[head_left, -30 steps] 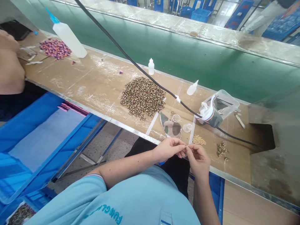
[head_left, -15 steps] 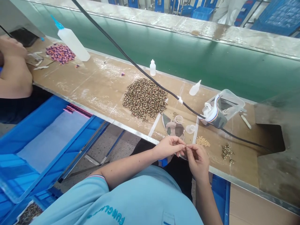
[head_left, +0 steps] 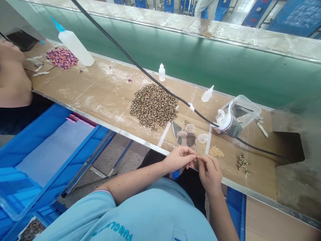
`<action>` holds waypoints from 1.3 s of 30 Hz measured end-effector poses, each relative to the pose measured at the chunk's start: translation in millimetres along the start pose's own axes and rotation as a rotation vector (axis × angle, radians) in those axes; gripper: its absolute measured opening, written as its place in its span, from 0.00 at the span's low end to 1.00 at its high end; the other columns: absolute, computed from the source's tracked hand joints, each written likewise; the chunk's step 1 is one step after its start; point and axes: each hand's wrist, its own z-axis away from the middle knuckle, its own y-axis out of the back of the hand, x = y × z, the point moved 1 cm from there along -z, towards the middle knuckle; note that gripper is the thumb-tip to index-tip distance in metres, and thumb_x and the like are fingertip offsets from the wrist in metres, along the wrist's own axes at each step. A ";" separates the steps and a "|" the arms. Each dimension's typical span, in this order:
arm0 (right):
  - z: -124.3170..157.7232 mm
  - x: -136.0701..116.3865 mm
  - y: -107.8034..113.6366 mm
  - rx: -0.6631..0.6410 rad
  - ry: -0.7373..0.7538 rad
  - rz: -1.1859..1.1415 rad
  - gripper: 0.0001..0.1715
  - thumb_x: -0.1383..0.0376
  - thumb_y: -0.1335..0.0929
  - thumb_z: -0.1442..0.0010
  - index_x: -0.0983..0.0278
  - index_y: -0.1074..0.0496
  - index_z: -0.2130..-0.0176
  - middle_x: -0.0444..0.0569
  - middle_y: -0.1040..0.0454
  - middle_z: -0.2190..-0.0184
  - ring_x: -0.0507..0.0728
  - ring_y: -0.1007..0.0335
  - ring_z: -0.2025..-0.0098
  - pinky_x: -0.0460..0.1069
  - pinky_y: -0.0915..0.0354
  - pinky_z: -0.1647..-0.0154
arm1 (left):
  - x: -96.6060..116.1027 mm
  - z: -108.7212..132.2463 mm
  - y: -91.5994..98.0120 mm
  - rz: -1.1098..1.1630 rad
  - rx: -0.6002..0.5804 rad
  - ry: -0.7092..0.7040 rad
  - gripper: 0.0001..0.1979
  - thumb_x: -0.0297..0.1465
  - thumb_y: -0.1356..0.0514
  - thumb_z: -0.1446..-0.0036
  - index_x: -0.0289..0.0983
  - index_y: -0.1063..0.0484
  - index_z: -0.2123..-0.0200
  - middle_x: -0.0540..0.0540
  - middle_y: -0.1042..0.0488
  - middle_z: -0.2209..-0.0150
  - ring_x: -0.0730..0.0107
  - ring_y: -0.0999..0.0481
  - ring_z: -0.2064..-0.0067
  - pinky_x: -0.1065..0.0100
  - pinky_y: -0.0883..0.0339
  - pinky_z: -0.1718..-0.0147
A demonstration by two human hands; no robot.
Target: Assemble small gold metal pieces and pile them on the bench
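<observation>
**Both hands on one tiny bit, anyone got better eyes than us?**

So we're mid fiddly fingertip work here, as far as we can judge. Our left hand [head_left: 181, 158] and right hand [head_left: 210, 171] meet just over the near edge of the cardboard-covered table [head_left: 105, 90], and both pinch thumb to finger on what looks like a tiny piece [head_left: 196, 154]. It's too small and covered up for us to say what it is.

We'd call this the handling step. The next move probably calls for a light, steady pinch and careful lining up, since a squeeze too hard could ping it away.

Pose-wise, our left forearm comes in from the left, fingers curled and pointing right. The right forearm rises from the near side, hand tipped inward to the left.

The camouflage scrap [head_left: 185, 139] lies just beyond the left hand, the beige bead-like bits [head_left: 216, 151] sit just past the right, and the big gold-and-dark heap [head_left: 153, 106] is farther off to the left.
</observation>
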 end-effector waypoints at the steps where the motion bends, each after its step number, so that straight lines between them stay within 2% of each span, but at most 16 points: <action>1: -0.3 -0.1 0.0 -0.001 0.015 0.011 0.07 0.66 0.37 0.40 0.58 0.30 0.64 0.46 0.26 0.68 0.53 0.30 0.65 0.50 0.33 0.63 | 0.7 -0.1 0.3 0.013 0.003 0.002 0.14 0.38 0.35 0.55 0.32 0.30 0.71 0.52 0.30 0.80 0.82 0.35 0.83 0.77 0.43 0.83; 8: -6.2 -7.2 -3.1 0.076 -0.016 0.035 0.04 0.66 0.36 0.40 0.60 0.32 0.65 0.46 0.28 0.70 0.53 0.31 0.67 0.48 0.34 0.68 | -2.9 0.6 -0.4 0.052 0.068 -0.061 0.16 0.39 0.35 0.55 0.31 0.29 0.69 0.55 0.34 0.84 0.83 0.38 0.82 0.77 0.44 0.82; 22: -2.4 -8.8 -10.0 0.150 0.050 0.097 0.04 0.69 0.37 0.40 0.62 0.33 0.65 0.46 0.29 0.70 0.52 0.32 0.66 0.48 0.35 0.65 | -5.8 3.9 -9.6 0.047 0.185 -0.149 0.15 0.38 0.35 0.57 0.31 0.29 0.71 0.54 0.33 0.82 0.83 0.38 0.83 0.77 0.43 0.83; 28: -1.3 -7.0 -12.8 0.116 0.036 0.104 0.04 0.70 0.37 0.39 0.61 0.34 0.64 0.46 0.30 0.69 0.52 0.33 0.64 0.48 0.36 0.63 | -7.7 2.7 -9.3 0.024 0.199 -0.144 0.12 0.35 0.37 0.56 0.32 0.30 0.71 0.53 0.31 0.80 0.83 0.37 0.82 0.77 0.41 0.82; 39: -0.3 -4.4 -16.7 0.057 -0.043 0.074 0.07 0.67 0.40 0.37 0.62 0.36 0.67 0.47 0.31 0.70 0.54 0.35 0.64 0.50 0.39 0.63 | -13.1 0.0 -7.6 -0.026 0.207 -0.124 0.14 0.37 0.37 0.54 0.31 0.29 0.69 0.53 0.33 0.82 0.81 0.35 0.82 0.77 0.40 0.83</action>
